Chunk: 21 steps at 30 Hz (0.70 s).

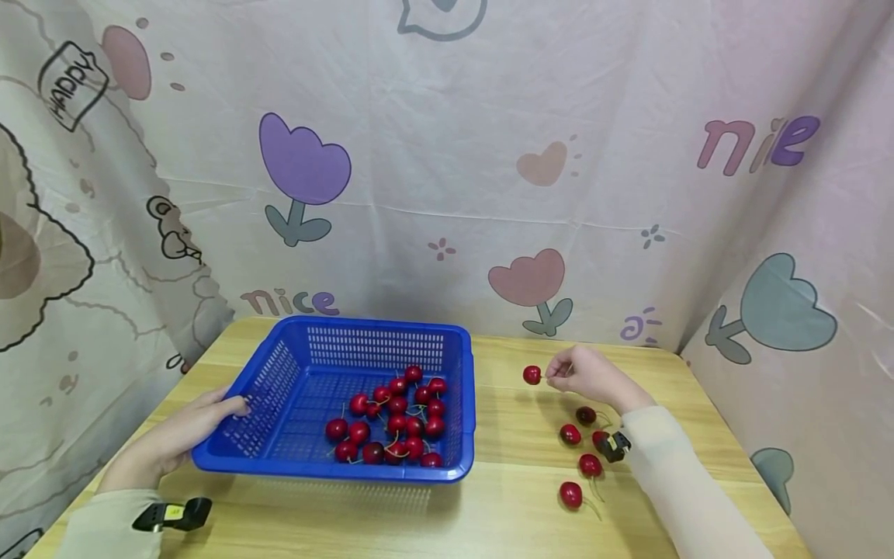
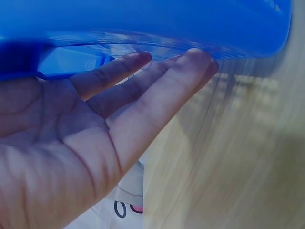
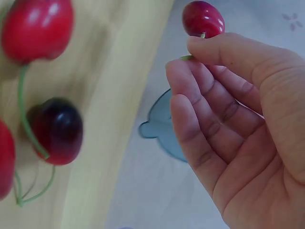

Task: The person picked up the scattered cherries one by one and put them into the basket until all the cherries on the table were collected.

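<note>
A blue plastic basket (image 1: 464,404) with several red cherries (image 1: 396,425) gathered in its right half is in the head view. My left hand (image 1: 185,427) holds its left side, thumb over the rim. From the left wrist view, the fingers (image 2: 157,95) stretch beneath the basket's underside (image 2: 167,24), which is off the tabletop there. Right of the basket, my right hand (image 1: 590,376) pinches a cherry (image 1: 532,375) by its stem between thumb and fingertips, above the table. That same cherry (image 3: 204,19) hangs past the thumb in the right wrist view.
Several loose cherries with green stems, one of them a dark cherry (image 1: 585,415), lie on the wooden table (image 1: 503,512) below my right hand. A printed cloth (image 1: 433,155) hangs behind the table and along both sides.
</note>
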{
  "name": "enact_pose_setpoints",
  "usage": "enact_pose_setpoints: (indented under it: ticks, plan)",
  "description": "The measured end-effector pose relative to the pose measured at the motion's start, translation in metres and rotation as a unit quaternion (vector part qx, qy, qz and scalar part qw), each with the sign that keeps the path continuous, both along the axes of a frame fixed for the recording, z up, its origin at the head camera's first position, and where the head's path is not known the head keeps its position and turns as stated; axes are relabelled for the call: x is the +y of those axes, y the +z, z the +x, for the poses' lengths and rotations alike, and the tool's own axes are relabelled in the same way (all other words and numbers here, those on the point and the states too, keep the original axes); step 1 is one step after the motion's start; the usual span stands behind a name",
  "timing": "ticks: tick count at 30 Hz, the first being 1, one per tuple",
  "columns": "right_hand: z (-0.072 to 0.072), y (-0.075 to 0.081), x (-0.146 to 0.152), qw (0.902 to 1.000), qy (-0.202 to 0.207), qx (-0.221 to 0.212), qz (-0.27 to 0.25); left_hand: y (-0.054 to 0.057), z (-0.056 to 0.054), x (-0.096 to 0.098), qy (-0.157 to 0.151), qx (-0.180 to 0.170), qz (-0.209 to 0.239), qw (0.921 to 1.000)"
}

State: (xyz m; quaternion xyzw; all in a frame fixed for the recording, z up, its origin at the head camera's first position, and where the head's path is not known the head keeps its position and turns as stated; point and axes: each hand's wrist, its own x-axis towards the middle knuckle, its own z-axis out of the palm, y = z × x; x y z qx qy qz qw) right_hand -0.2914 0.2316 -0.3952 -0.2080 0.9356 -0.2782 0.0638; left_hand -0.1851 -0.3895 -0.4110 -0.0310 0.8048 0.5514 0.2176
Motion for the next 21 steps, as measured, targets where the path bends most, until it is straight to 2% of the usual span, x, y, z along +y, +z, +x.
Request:
enact_pose_setpoints:
  ticks: [5,11,21]
  plan:
    - [0.01,0.015,-0.011,0.9995,0.005,0.031,0.003,-0.001,0.001,-0.001,-0.006,0.006,0.008,0.9999]
    - [0.022,0.03,-0.03,0.9974,0.032,0.063,-0.016,-0.001,0.002,-0.001,-0.009,0.013,0.006,0.9998]
    - [0.035,0.044,-0.069,0.9911,0.075,0.098,-0.05,0.001,0.004,0.001,0.0,0.012,0.0,0.9999]
